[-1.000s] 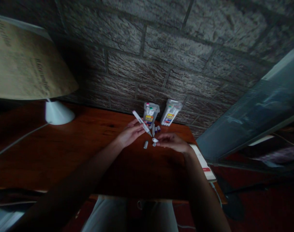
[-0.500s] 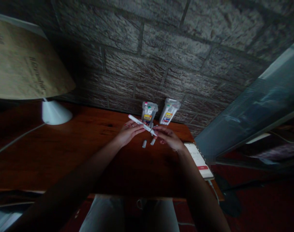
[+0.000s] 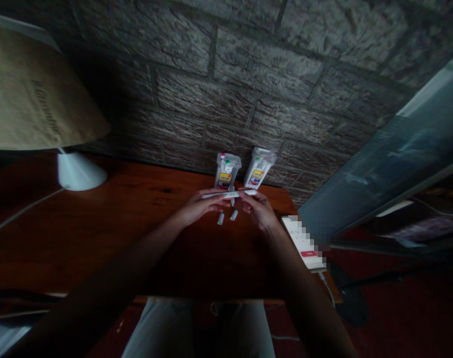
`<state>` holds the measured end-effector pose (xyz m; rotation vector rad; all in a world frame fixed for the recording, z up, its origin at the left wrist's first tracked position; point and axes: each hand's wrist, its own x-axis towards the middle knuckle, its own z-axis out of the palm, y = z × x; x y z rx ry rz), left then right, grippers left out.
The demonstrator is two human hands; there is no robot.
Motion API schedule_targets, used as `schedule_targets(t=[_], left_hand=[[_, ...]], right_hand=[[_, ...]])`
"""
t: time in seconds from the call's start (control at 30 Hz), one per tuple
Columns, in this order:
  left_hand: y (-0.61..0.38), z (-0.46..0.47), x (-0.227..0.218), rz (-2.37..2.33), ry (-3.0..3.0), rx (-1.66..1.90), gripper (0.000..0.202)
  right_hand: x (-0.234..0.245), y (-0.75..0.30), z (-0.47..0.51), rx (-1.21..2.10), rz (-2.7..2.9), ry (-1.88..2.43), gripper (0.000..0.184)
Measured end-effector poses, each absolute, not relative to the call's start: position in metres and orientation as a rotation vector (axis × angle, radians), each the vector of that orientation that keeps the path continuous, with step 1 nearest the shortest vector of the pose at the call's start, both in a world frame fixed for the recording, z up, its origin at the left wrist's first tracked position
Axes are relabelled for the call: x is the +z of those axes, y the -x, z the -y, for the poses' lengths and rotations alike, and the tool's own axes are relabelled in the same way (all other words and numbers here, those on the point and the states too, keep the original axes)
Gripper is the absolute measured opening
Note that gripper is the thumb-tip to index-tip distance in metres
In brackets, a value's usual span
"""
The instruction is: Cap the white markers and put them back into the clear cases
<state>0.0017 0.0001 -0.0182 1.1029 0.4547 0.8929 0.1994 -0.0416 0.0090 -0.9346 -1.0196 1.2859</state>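
A white marker (image 3: 231, 195) lies almost level between my two hands above the table. My left hand (image 3: 195, 209) grips its left end between thumb and fingers. At the marker's right part, my right hand (image 3: 263, 208) pinches it; a white end sticks out past the fingers. Two small pale marker caps (image 3: 220, 219) rest on the wood just below the hands, and another small pale piece shows behind them, partly hidden. Just beyond stands a clear plastic case (image 3: 234, 169) with a yellow label, holding markers with pink and green ends.
A second clear case (image 3: 257, 174) of markers stands to the right, by the stone wall (image 3: 234, 89). A lamp (image 3: 79, 171) with a paper-like shade is at the left. A phone (image 3: 304, 248) with a cable lies near the right edge of the wooden table (image 3: 118, 228).
The marker has swung from a slant, left end high, to nearly level. My right hand now holds further along it, with a white end reaching right. The view has shifted slightly.
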Motion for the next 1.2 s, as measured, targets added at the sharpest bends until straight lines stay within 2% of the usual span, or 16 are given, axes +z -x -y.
schedule_targets(t=[0.27,0.33,0.47,0.57,0.73,1.0,1.03,1.13,1.2], left_hand=[[-0.012,0.013,-0.02,-0.54,-1.453,0.791,0.042],[-0.015,0.015,-0.021,-0.555,-1.436,0.844,0.043],[-0.018,0.018,-0.021,-0.572,-1.403,0.946,0.042],[-0.02,0.02,-0.021,-0.572,-1.42,0.98,0.041],[-0.021,0.021,-0.021,-0.568,-1.447,0.991,0.04],[-0.019,0.014,-0.024,-0.656,-1.423,1.036,0.042],[-0.018,0.012,-0.025,-0.671,-1.42,1.046,0.043],[-0.017,0.01,-0.026,-0.701,-1.43,1.061,0.041],[-0.017,0.01,-0.026,-0.713,-1.453,1.061,0.04]], right_hand=[[0.006,-0.192,0.039,1.263,0.889,0.881,0.036],[0.004,-0.189,0.039,1.239,0.898,0.842,0.045],[0.002,-0.184,0.041,1.068,0.993,0.802,0.078],[0.001,-0.18,0.043,0.955,1.102,0.809,0.083],[0.002,-0.176,0.043,1.114,0.961,0.738,0.063],[0.023,-0.208,0.041,1.34,0.538,0.526,0.004],[0.025,-0.212,0.042,1.369,0.518,0.516,0.011],[0.026,-0.218,0.046,1.415,0.503,0.496,0.048],[0.025,-0.218,0.048,1.413,0.525,0.505,0.06]])
